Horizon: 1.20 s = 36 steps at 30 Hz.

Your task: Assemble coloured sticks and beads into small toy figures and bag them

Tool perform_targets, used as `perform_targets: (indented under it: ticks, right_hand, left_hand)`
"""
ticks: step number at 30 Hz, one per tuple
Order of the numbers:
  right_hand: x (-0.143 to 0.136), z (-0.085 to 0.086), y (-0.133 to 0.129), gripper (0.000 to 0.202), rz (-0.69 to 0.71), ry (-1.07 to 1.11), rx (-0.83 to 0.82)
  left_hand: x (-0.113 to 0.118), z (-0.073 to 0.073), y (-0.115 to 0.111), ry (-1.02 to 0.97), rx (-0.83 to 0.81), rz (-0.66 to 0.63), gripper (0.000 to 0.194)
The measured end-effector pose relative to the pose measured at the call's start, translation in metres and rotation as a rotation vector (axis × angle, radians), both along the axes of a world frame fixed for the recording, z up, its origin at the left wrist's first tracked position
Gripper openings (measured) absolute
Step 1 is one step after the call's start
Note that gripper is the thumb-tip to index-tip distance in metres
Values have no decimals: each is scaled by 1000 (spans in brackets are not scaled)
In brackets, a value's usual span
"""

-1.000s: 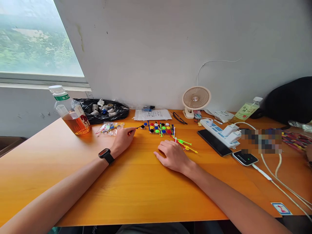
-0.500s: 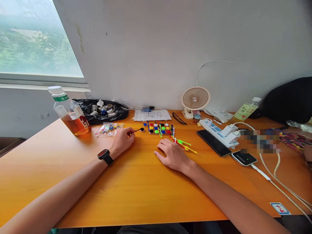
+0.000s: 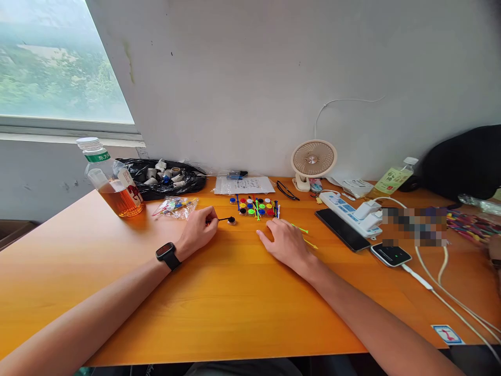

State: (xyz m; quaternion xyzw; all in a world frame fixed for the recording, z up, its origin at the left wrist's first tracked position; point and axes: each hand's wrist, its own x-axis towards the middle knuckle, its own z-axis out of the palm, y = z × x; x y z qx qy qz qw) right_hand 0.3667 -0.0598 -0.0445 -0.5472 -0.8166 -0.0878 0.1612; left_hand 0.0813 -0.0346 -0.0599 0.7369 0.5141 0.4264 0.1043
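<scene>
My left hand (image 3: 201,227), with a dark watch (image 3: 168,255) on its wrist, pinches a thin black plastic arrow (image 3: 224,219). The far end of the arrow meets a round black disc with a pale rim (image 3: 231,221) above the wood. To the right, my right hand (image 3: 287,240) rests palm down with fingers spread, partly covering a green arrow (image 3: 300,229) and a yellow arrow (image 3: 311,243). Whether its fingertips touch them is hidden. Behind both hands lie rows of coloured discs (image 3: 251,212), with blue, green and white sticks among them.
A clear bag of coloured parts (image 3: 176,207) lies left of my left hand, near a tilted-looking tea bottle (image 3: 117,183). Farther back are a black plastic bag (image 3: 129,175), paper (image 3: 245,185) and a small fan (image 3: 314,159). A phone (image 3: 342,230) and power strip (image 3: 348,211) are right.
My left hand, with the black arrow and disc, has shifted slightly right and down. My right hand has moved a little right, over more of the green and yellow arrows.
</scene>
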Motion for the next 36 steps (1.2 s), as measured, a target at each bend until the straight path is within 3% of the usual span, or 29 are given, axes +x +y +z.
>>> perform_targets:
  ticks: [4, 8, 13, 17, 21, 26, 29, 32, 36]
  right_hand:
    - [-1, 5, -2, 23, 66, 17, 36]
    - [-7, 3, -9, 18, 306, 155, -13]
    - [-16, -12, -14, 67, 401, 439, -198]
    - [-16, -19, -10, 76, 436, 498, -279]
    - [-14, -17, -7, 77, 434, 538, -325]
    - [-18, -16, -10, 82, 447, 620, -402]
    - [-20, -17, -13, 85, 449, 707, -420]
    - [-21, -15, -13, 73, 400, 774, -367]
    - [-22, -12, -10, 29, 446, 839, -401]
  left_hand:
    - [5, 1, -7, -34, -19, -58, 14]
    - [9, 2, -13, -33, -36, -161, 13]
    - [13, 7, -20, 6, -43, -371, 11]
    - [16, 10, -26, 52, -72, -486, 13]
    - [16, 8, -26, 1, -64, -485, 13]
    - [11, 3, -20, -266, -39, -364, 15]
    - [13, 3, -20, -275, 9, -370, 18]
    - [17, 4, -23, -187, 93, -447, 20]
    - [22, 3, -26, -93, 175, -508, 25]
